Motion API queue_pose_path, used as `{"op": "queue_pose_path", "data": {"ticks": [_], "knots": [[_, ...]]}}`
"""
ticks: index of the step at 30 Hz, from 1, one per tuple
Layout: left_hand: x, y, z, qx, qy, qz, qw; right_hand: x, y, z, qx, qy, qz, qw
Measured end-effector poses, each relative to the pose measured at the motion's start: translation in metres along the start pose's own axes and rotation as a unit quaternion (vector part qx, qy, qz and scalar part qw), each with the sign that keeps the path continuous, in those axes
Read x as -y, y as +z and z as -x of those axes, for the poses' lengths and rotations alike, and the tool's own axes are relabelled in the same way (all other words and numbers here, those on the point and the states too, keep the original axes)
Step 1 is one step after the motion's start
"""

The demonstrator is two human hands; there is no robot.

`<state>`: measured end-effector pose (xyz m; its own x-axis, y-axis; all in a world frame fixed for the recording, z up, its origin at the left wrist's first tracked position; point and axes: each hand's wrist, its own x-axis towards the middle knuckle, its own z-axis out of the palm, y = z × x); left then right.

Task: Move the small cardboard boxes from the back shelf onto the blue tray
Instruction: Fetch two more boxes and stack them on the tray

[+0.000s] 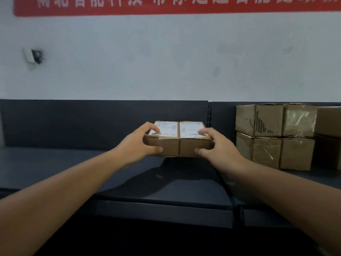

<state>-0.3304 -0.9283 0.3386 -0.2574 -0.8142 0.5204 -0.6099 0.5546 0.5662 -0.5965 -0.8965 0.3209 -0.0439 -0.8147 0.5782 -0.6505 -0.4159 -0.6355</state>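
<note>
Two small cardboard boxes with white shipping labels sit pressed side by side over the dark shelf (55,163). My left hand (140,143) grips the left box (168,145) at its outer end, fingers on top and thumb on the front face. My right hand (215,145) grips the right box (190,145) the same way at its right end. A shadow lies on the shelf under the pair, and I cannot tell whether they rest on it or are slightly lifted. The blue tray is not in view.
Larger taped cardboard boxes (276,135) are stacked two high at the right end of the shelf, against the dark back panel (92,122). A white wall with a red banner (166,4) rises behind. The shelf's front edge (156,207) runs below my forearms.
</note>
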Motion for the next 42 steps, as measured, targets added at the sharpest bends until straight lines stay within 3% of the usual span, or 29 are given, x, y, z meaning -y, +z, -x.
{"op": "queue_pose_path", "data": {"ticks": [8,20,30,38,42], "knots": [[-0.047,-0.001,0.083,-0.118,0.003,0.026,0.993,0.017,-0.030,0.042,0.035,-0.092,-0.098,0.990],[-0.109,-0.010,0.263,-0.323,-0.107,0.052,0.939,0.066,-0.009,0.130,0.163,-0.160,-0.238,0.944],[-0.168,-0.067,0.472,-0.438,-0.228,-0.057,0.868,0.147,0.053,0.230,0.288,-0.218,-0.383,0.850],[-0.198,-0.106,0.606,-0.514,-0.296,-0.139,0.793,0.225,0.125,0.313,0.396,-0.231,-0.445,0.769],[-0.206,-0.126,0.666,-0.550,-0.315,-0.173,0.753,0.264,0.160,0.351,0.433,-0.239,-0.448,0.745]]}}
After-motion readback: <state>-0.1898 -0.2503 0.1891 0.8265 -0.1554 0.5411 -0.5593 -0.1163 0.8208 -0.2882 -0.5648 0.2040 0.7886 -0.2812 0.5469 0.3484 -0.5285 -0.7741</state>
